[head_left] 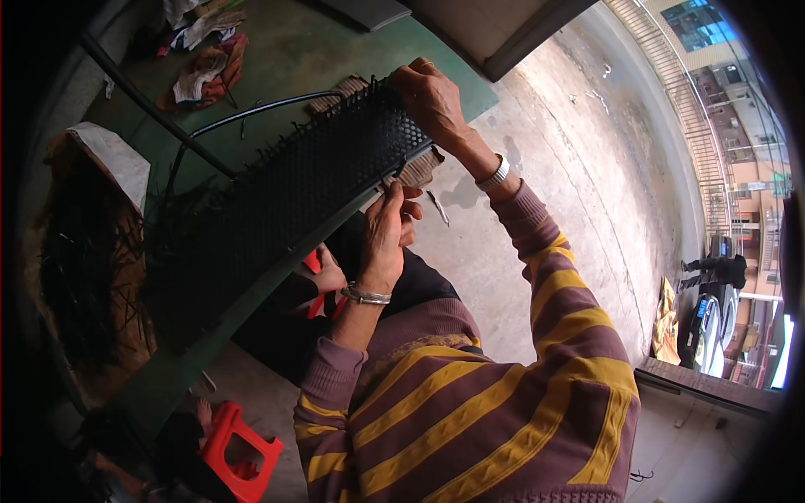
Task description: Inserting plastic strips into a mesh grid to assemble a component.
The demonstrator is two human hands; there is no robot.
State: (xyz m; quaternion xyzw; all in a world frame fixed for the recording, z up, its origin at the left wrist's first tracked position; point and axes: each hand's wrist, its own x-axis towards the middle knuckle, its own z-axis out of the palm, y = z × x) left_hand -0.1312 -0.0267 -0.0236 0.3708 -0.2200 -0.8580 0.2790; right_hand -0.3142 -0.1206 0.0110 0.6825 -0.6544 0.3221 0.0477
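Observation:
A long black woven panel [293, 172] lies slantwise on the green table [444, 50], with loose strip ends bristling along its far edge. My right hand [430, 99] is closed over the panel's right end, its fingertips pressed down there; what they pinch is hidden. Below the near edge, my left hand [387, 239] has its fingers curled, thumb and forefinger against the edge by a thin dark piece too small to name. Ridged brown cardboard [419, 170] shows under the panel beside my left fingers.
A bundle of black strips [92, 268] lies on brown wrapping at left. A dark bar [155, 109] and a bent tube [251, 107] cross the table. Cloths [210, 75] lie at the back left. Another person's bare limb [329, 272] shows beneath; a red stool [239, 453] stands near.

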